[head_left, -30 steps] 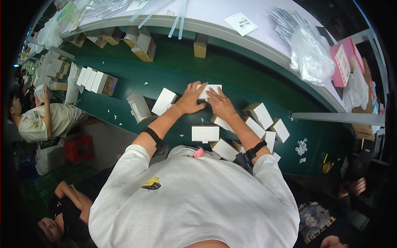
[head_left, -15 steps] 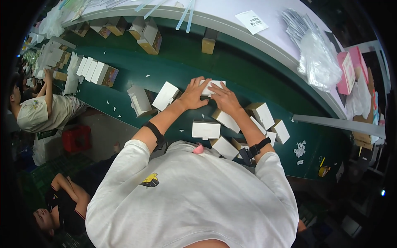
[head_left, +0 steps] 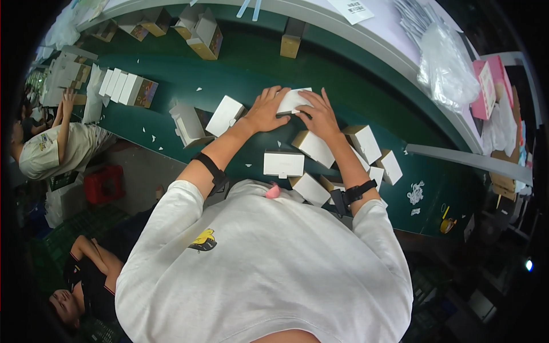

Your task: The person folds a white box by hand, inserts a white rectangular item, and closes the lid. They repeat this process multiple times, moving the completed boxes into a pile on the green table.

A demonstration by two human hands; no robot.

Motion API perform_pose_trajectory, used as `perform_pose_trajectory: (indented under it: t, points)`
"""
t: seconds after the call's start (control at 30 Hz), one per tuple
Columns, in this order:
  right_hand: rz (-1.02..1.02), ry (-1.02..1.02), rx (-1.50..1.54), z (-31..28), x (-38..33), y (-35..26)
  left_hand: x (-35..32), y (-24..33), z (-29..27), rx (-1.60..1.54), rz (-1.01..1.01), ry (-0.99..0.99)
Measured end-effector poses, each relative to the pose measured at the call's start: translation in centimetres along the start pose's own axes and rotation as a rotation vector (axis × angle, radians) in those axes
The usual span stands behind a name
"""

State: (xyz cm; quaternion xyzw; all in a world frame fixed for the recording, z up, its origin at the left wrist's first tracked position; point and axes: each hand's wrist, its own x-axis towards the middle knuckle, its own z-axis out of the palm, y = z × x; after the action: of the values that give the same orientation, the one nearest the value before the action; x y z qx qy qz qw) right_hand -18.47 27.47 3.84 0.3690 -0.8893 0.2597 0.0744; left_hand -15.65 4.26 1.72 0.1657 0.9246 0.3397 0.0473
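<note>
A small white carton (head_left: 293,102) sits on the green workbench between my two hands. My left hand (head_left: 265,111) grips its left side, with the fingers along the far end and the thumb at the near edge. My right hand (head_left: 318,116) holds its right side, with fingertips on the top and front edge and one finger raised. Below my right forearm lie several white cartons, among them one with a front tab (head_left: 283,164) and one close under the wrist (head_left: 313,148). Left of my left wrist are a closed white carton (head_left: 225,115) and an open one (head_left: 189,124).
A raised pale shelf (head_left: 394,43) runs along the far side, holding plastic bags (head_left: 448,68). Open cartons (head_left: 204,37) stand beneath it. White string (head_left: 416,193) and a yellow tape roll (head_left: 448,225) lie at right. A co-worker (head_left: 48,146) works at far left; another person (head_left: 88,280) is lower left.
The view has shifted, so the bench sits slightly higher in the picture. My right hand's fingers have drawn back toward the carton's right and front edge, with one finger lifted.
</note>
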Motion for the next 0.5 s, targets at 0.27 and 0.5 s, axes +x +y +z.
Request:
perform_pose_trajectory:
  t: [0.27,0.5]
  points:
    - [0.060,-0.343,0.049,-1.2,0.8,1.3,0.4,0.7,-0.2,-0.032,0.033,-0.039]
    - [0.122,-0.256,0.146,-0.3,0.4,0.8,0.4,0.8,-0.1,-0.101,0.010,-0.019]
